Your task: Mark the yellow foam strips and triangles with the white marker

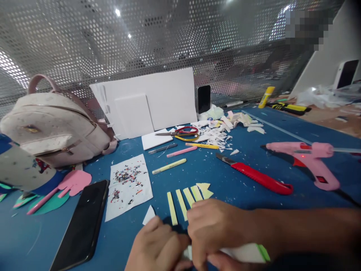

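The green-ended white piece [246,253] lies on the near side of the surface [203,171], lengthwise left-right, nearer your right hand [211,222] than your left hand [159,244]; whether either grip clamps it, you can't tell.

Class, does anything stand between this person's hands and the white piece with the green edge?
Nothing visible does. The right hand covers part of the white piece, and the left hand is close beside that hand. The pale yellow strips lie beyond the hands, not in between.
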A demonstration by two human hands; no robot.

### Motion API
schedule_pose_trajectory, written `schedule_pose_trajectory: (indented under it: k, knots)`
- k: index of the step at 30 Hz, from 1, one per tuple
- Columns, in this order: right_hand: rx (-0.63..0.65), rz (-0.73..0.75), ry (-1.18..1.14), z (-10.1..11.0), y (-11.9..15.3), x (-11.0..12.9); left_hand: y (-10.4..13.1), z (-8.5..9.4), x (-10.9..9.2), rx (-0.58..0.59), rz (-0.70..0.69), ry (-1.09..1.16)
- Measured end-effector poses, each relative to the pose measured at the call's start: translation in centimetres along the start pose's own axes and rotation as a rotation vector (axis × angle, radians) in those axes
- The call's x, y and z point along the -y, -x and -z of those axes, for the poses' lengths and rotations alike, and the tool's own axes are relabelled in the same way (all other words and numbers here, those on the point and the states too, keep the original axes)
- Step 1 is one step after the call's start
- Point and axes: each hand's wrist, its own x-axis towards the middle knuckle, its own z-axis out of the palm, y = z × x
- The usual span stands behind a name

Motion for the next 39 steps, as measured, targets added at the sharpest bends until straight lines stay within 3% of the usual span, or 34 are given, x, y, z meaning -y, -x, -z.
schedule_pose_trajectory:
  k: [3, 5, 9, 13, 19, 24, 31, 35, 39]
  knots:
    - [-0.043, -0.134, 0.026, 2.0, -0.2, 0.3, -0.4, 0.9, 2.2, -0.035, 0.076, -0.013]
    - [-0.109, -0.273, 0.099, 3.5, -0.3, 0.2, -0.3, 1.9, 3.7, -0.051, 0.213, -0.045]
    - [-0.086, -0.464, 0.430, 6.6, -0.2, -0.9, 0.7, 3.5, 5.5, -0.025, 0.394, -0.072]
    - [-0.010, -0.557, 0.609, 8.4, 0.9, -2.4, 2.2, 3.6, 5.4, 0.101, 0.467, -0.042]
    - [0.080, -0.674, 0.688, 9.6, 1.3, -4.5, 3.7, 2.8, 4.6, 0.182, 0.524, 0.009]
    - [0.091, -0.587, 0.703, 9.0, -2.0, -5.6, 3.4, 2.9, 4.7, 0.177, 0.535, 0.021]
    - [0.256, -0.466, 0.744, 5.5, -6.6, -8.3, 3.3, 2.7, 4.8, 0.141, 0.497, 0.037]
    - [0.267, -0.447, 0.753, 4.2, -8.2, -9.7, 3.4, 2.8, 4.5, 0.117, 0.487, 0.045]
    - [0.238, -0.459, 0.750, 4.5, -8.4, -9.5, 3.4, 3.2, 3.2, 0.062, 0.458, 0.049]
